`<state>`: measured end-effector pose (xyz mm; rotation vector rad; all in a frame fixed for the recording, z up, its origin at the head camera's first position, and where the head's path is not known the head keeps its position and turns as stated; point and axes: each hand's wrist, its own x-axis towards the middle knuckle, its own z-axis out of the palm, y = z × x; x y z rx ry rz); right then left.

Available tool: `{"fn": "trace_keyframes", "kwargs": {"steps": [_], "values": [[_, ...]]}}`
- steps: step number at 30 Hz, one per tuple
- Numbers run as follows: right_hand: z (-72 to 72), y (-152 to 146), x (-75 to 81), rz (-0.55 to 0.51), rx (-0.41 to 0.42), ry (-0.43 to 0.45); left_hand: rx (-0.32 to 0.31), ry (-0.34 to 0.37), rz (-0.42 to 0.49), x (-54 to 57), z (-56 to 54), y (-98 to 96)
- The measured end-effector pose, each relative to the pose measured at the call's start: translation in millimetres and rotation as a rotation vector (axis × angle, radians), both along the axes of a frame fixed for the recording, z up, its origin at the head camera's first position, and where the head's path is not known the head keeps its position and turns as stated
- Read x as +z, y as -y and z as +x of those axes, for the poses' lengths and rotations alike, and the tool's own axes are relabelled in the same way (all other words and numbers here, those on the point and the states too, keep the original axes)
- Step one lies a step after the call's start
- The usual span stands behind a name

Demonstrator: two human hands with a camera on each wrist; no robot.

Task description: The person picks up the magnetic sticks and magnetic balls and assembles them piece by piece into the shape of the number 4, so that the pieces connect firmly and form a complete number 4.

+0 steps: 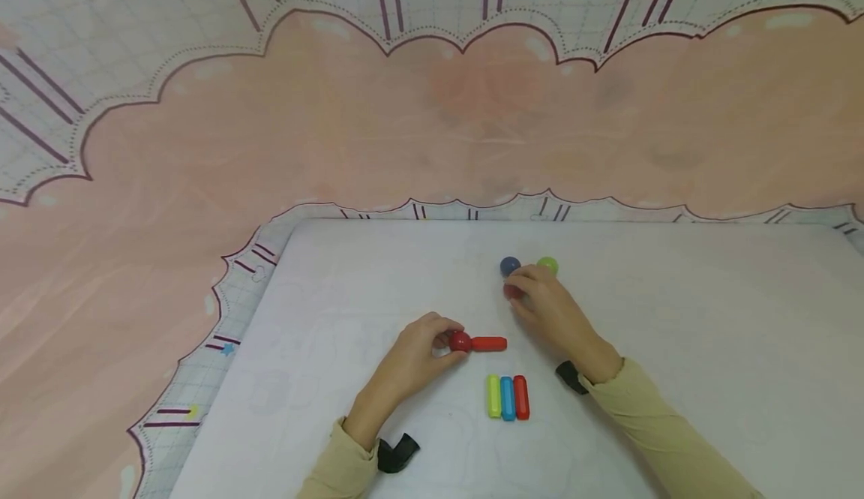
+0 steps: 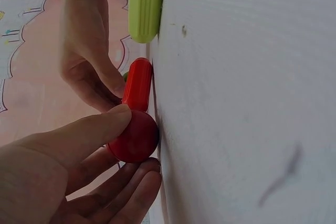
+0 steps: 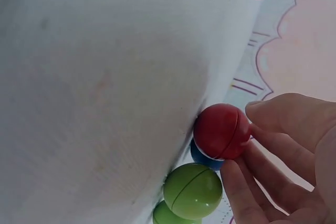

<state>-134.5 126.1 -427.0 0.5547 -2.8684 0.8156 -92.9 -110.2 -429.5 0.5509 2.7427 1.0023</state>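
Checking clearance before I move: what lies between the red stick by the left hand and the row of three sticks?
Head view: bare white tabletop separates the red stick from the row of three.

A glossy red ball (image 1: 460,341) meets a ridged red rod (image 2: 138,85) lying at its three o'clock, a seamed red ball (image 3: 221,131) toward two.

On the white counter (image 1: 378,274), the blue stick (image 1: 508,398) had a yellow-green stick (image 1: 494,397) to its left and a red stick (image 1: 522,398) to its right. Beyond the blue stick came another red stick (image 1: 489,344), two red balls (image 1: 460,341), a dark blue ball (image 1: 510,266) and green balls (image 3: 192,191); farthest from it, peach cloth (image 1: 405,124) bore a maroon-edged, gridded white border (image 1: 169,11).
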Motion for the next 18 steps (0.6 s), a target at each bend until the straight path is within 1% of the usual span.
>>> {"fn": "trace_keyframes", "kwargs": {"steps": [5, 11, 18], "values": [[-1.2, 0.5, -1.5, 0.012, 0.009, -0.020, -0.001, -0.001, 0.004, 0.2, 0.3, 0.9], [-1.3, 2.8, -0.4, 0.009, 0.032, 0.010, 0.002, 0.000, 0.013, -0.6, 0.0, 0.9], [-0.9, 3.5, 0.0, 0.002, 0.046, 0.016, -0.005, -0.009, 0.023, -1.7, 0.2, 1.4]]}}
